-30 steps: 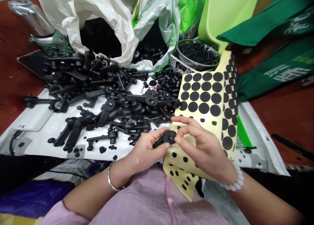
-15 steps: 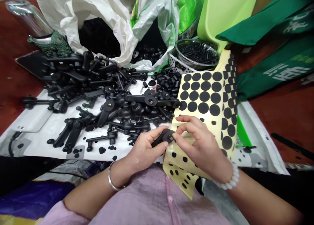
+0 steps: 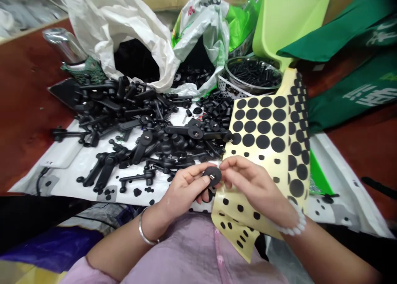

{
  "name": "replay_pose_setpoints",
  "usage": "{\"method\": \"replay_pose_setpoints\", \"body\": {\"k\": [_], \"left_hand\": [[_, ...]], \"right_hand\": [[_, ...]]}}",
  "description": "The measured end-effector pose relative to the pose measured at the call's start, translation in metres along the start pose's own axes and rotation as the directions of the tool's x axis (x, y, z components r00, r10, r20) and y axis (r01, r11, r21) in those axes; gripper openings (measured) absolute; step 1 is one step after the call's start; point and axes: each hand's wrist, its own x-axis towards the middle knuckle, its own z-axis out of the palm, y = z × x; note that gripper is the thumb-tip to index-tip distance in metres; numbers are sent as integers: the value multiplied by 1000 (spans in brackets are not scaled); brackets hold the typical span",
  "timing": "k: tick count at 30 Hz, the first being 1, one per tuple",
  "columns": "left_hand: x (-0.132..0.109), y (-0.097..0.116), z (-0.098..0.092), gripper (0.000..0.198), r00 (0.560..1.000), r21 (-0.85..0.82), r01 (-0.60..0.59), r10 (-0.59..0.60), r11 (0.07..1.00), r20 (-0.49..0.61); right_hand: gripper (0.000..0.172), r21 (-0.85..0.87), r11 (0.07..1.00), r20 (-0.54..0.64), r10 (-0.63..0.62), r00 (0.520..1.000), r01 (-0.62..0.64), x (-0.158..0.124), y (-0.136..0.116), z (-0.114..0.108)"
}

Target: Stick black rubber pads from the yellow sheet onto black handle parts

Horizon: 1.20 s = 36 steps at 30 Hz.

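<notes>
My left hand (image 3: 182,189) grips a black plastic arm part (image 3: 212,175) by its stem, round head turned up toward me. My right hand (image 3: 252,184) meets it from the right, fingers pinched at the edge of that round head. Both hands hover over the lower half of a yellow backing sheet (image 3: 248,230) that carries rows of black round adhesive pads (image 3: 263,127); its lower part shows only small leftover dots. A heap of similar black arm parts (image 3: 139,127) lies just beyond my left hand.
White plastic sheet (image 3: 62,172) covers the red-brown table (image 3: 25,94). At the back are a white bag (image 3: 124,23) of black parts, a green-and-white bag (image 3: 201,23), a bowl of small black screws (image 3: 252,71), a lime-green scoop (image 3: 288,15) and green cloth bags (image 3: 356,48). A metal flask (image 3: 66,48) stands back left.
The round head of the part has turned to face up between my fingers. My right fingers shifted from its top to its right edge. The camera view moved slightly down and left.
</notes>
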Motion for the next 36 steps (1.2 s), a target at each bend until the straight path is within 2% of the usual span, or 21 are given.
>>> {"method": "replay_pose_setpoints", "body": {"k": [4, 6, 9, 11, 12, 13, 15, 16, 17, 18, 20, 22, 23, 25, 28, 31, 34, 36], "left_hand": [[-4, 0, 5, 42, 1000, -14, -21, 21, 1000, 6], [-9, 2, 5, 39, 999, 12, -45, 45, 999, 10], [-25, 9, -9, 36, 997, 67, -61, 64, 996, -37], [-39, 17, -28, 36, 970, 168, -146, 174, 975, -167], [-46, 21, -40, 37, 924, 264, -200, 272, 943, -269], [-51, 25, -53, 38, 847, 390, -232, 382, 891, -369], [-56, 31, -77, 40, 661, 646, -183, 579, 741, -477], [-55, 33, -88, 40, 590, 746, -121, 652, 655, -477], [-54, 33, -97, 41, 544, 827, -65, 714, 558, -440], [-51, 33, -103, 42, 520, 893, -26, 769, 450, -372], [-45, 28, -110, 42, 506, 979, -11, 845, 204, -171], [-41, 19, -110, 43, 530, 999, -47, 847, -23, 45], [-39, 14, -109, 44, 554, 993, -62, 824, -104, 121], [-37, 6, -107, 47, 612, 982, -43, 773, -182, 170], [-33, -1, -106, 58, 662, 985, 22, 740, -174, 116], [-32, -2, -108, 64, 667, 994, -25, 739, -109, 98], [-33, 1, -104, 63, 629, 997, -70, 774, -41, 76], [-34, 2, -95, 64, 564, 993, -116, 823, -6, 71]], "right_hand": [[27, -257, 958, 24, -123, 992, 124, -7, 5, 7], [24, -278, 948, 43, -151, 988, 157, -8, 8, 8], [23, -272, 946, 46, -171, 984, 177, -11, 16, 1], [23, -325, 926, 7, -199, 980, 190, -16, 24, -7], [24, -358, 916, -25, -204, 979, 182, -18, 28, -11], [24, -383, 909, -61, -205, 977, 166, -21, 30, -14], [23, -406, 904, -121, -198, 973, 133, -25, 32, -18], [22, -409, 904, -138, -198, 970, 127, -26, 31, -19], [20, -412, 901, -140, -208, 968, 134, -26, 28, -19], [19, -414, 897, -133, -226, 965, 153, -26, 25, -18], [15, -420, 888, -114, -254, 960, 185, -25, 19, -17], [13, -424, 883, -102, -269, 958, 203, -25, 14, -16], [11, -421, 883, -101, -270, 957, 205, -26, 12, -16], [10, -417, 888, -117, -263, 958, 193, -28, 9, -19], [8, -407, 901, -168, -232, 958, 147, -32, 4, -26], [8, -419, 901, -242, -230, 943, 113, -35, 1, -39], [7, -495, 861, -344, -313, 885, 113, -37, 2, -56], [7, -568, 814, -395, -398, 828, 121, -37, 5, -67]]}}
